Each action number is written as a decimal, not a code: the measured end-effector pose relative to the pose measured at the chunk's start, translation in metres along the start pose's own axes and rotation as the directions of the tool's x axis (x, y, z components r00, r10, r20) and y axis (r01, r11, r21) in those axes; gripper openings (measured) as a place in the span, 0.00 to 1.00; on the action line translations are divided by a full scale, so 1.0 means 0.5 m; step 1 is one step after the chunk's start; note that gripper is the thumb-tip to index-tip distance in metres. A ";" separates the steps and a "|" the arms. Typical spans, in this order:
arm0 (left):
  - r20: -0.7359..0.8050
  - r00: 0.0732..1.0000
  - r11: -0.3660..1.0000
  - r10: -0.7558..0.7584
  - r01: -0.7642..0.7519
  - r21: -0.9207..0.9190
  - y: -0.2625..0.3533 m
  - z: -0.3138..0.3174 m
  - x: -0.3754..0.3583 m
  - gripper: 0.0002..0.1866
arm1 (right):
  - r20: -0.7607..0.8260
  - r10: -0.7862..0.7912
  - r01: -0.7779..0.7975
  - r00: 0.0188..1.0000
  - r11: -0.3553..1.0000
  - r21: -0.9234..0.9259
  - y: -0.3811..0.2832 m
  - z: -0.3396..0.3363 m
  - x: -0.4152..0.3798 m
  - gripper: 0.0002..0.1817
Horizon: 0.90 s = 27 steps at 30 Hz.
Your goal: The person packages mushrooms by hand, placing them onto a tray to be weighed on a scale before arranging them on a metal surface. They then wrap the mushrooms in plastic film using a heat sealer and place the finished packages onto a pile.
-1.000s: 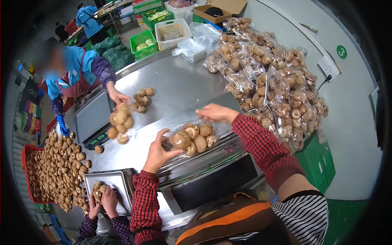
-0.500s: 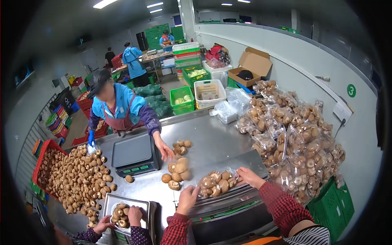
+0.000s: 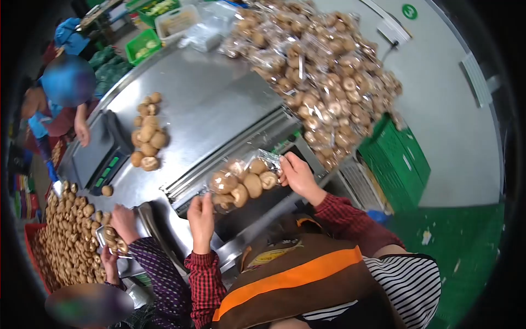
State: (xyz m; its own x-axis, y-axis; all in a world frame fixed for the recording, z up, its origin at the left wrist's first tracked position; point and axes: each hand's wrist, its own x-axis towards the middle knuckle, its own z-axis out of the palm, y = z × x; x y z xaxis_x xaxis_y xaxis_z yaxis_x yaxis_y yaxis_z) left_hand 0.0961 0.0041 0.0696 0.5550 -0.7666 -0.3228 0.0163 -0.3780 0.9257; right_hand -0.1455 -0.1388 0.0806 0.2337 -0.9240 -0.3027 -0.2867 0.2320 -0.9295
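Note:
A clear plastic bag of brown mushrooms (image 3: 251, 186) hangs stretched between my two hands, close in front of my apron. My left hand (image 3: 201, 223) pinches its left end. At the other end, my right hand (image 3: 300, 176) closes on the gathered, crinkled plastic. Behind the bag lies a long metal machine (image 3: 227, 143) resembling a bag sealer, partly covered by the bag. Loose mushrooms (image 3: 148, 137) rest on the steel table beyond it.
Many bagged mushrooms (image 3: 334, 82) are heaped at the back right, above a green crate (image 3: 395, 162). A black scale (image 3: 98, 151) stands at left near a mushroom pile (image 3: 68, 236). One co-worker's hands (image 3: 125, 223) handle a small tray of mushrooms; another co-worker (image 3: 60, 104) stands across the table.
My hands have lifted the bag off the machine and brought it nearer my body. My view has tilted down and turned right. The far co-worker's hand has drawn back from the loose mushrooms.

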 end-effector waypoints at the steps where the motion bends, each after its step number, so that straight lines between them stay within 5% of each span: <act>1: -0.026 0.999 0.997 0.044 -0.045 -0.057 -0.024 0.008 -0.001 0.19 | -0.035 -0.020 0.020 0.999 1.000 -0.019 0.009 0.003 -0.021 0.16; 4: -0.051 0.997 0.981 0.066 -0.074 -0.178 -0.060 0.034 -0.024 0.20 | -0.126 -0.144 0.120 0.982 0.977 -0.178 0.090 -0.024 -0.064 0.16; 7: -0.007 0.967 0.890 0.256 -0.233 0.393 -0.083 0.037 -0.022 0.20 | -0.357 -0.312 0.124 0.880 0.878 -0.463 0.185 -0.112 -0.088 0.17; 8: 0.010 0.969 0.888 0.247 -0.231 0.397 -0.098 0.056 -0.013 0.20 | -0.380 -0.196 0.032 0.904 0.918 -0.396 0.212 -0.128 -0.095 0.18; 10: 0.059 0.767 0.463 0.638 -0.444 0.767 -0.120 0.115 0.024 0.17 | -0.492 -0.220 0.005 0.843 0.916 -0.401 0.313 -0.111 -0.078 0.19; 12: 0.102 0.699 0.441 0.707 -0.550 0.709 -0.106 0.171 0.053 0.15 | -0.613 -0.081 -0.156 0.786 0.933 -0.324 0.395 -0.053 -0.052 0.17; 13: 0.158 0.715 0.455 0.681 -0.582 0.674 -0.103 0.197 0.051 0.15 | -0.579 0.087 0.033 0.811 0.981 0.193 0.483 -0.016 -0.038 0.14; 14: 0.209 0.722 0.468 0.660 -0.613 0.637 -0.098 0.218 0.049 0.16 | -0.469 0.195 0.193 0.861 0.728 0.658 0.539 0.010 -0.034 0.12; 15: 0.255 0.781 0.575 0.570 -0.601 0.554 -0.091 0.222 0.042 0.16 | -0.257 -0.110 0.211 0.960 0.890 0.405 0.495 -0.006 -0.076 0.12; 16: 0.307 0.823 0.677 0.478 -0.568 0.468 -0.085 0.225 0.028 0.17 | 0.064 -0.324 0.316 0.944 0.941 0.119 0.419 -0.036 -0.131 0.14; 17: 0.375 0.908 0.982 0.184 -0.181 -0.044 -0.085 0.233 0.002 0.18 | 0.200 -0.289 0.263 0.936 0.954 0.146 0.382 -0.043 -0.159 0.14; 18: 0.361 0.917 0.941 0.170 -0.043 -0.336 -0.063 0.240 -0.047 0.18 | 0.309 -0.118 0.005 0.944 0.939 0.345 0.339 -0.046 -0.188 0.15; 19: 0.378 0.924 0.931 0.059 0.086 -0.356 -0.045 0.227 -0.075 0.16 | 0.428 0.016 -0.245 0.904 0.838 0.488 0.287 -0.044 -0.210 0.16; 20: 0.480 0.874 0.891 0.070 0.162 -0.425 -0.011 0.196 -0.098 0.15 | 0.529 0.086 -0.417 0.844 0.725 0.549 0.234 -0.039 -0.235 0.17; 22: 0.542 0.739 0.797 0.401 0.010 -0.604 0.006 0.171 -0.129 0.24 | 0.640 0.119 -0.555 0.759 0.632 0.541 0.139 -0.028 -0.274 0.18; 23: 0.552 0.632 0.779 0.544 -0.136 -0.612 0.042 0.164 -0.132 0.29 | 0.651 0.114 -0.553 0.751 0.647 0.525 0.099 -0.028 -0.285 0.20; 24: 0.654 0.592 0.766 0.471 0.094 -0.636 0.071 0.161 -0.150 0.36 | 0.640 0.103 -0.492 0.761 0.735 0.467 0.072 -0.025 -0.279 0.21; 25: 0.835 0.413 0.634 0.363 0.548 -0.546 0.140 0.158 -0.175 0.46 | 0.845 0.127 -0.321 0.519 0.945 0.056 0.060 -0.039 -0.224 0.22; 26: 0.993 0.116 0.447 -0.003 0.889 -0.103 0.073 0.125 -0.174 0.56 | 0.918 0.285 0.030 0.274 0.952 -0.304 0.046 -0.062 -0.160 0.23; 27: 0.999 -0.019 0.246 -0.051 0.969 0.031 0.017 0.128 -0.165 0.59 | 0.849 0.097 -0.514 0.519 0.829 0.220 0.081 -0.100 -0.195 0.23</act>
State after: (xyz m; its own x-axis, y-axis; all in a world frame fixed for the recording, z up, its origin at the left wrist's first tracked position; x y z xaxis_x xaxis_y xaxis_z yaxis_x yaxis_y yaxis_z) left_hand -0.0026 0.0311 0.0914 -0.8416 -0.4848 -0.2381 0.5162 -0.8517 -0.0907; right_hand -0.2265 -0.0544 0.0830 0.8825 -0.1994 -0.4259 -0.1530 0.7346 -0.6611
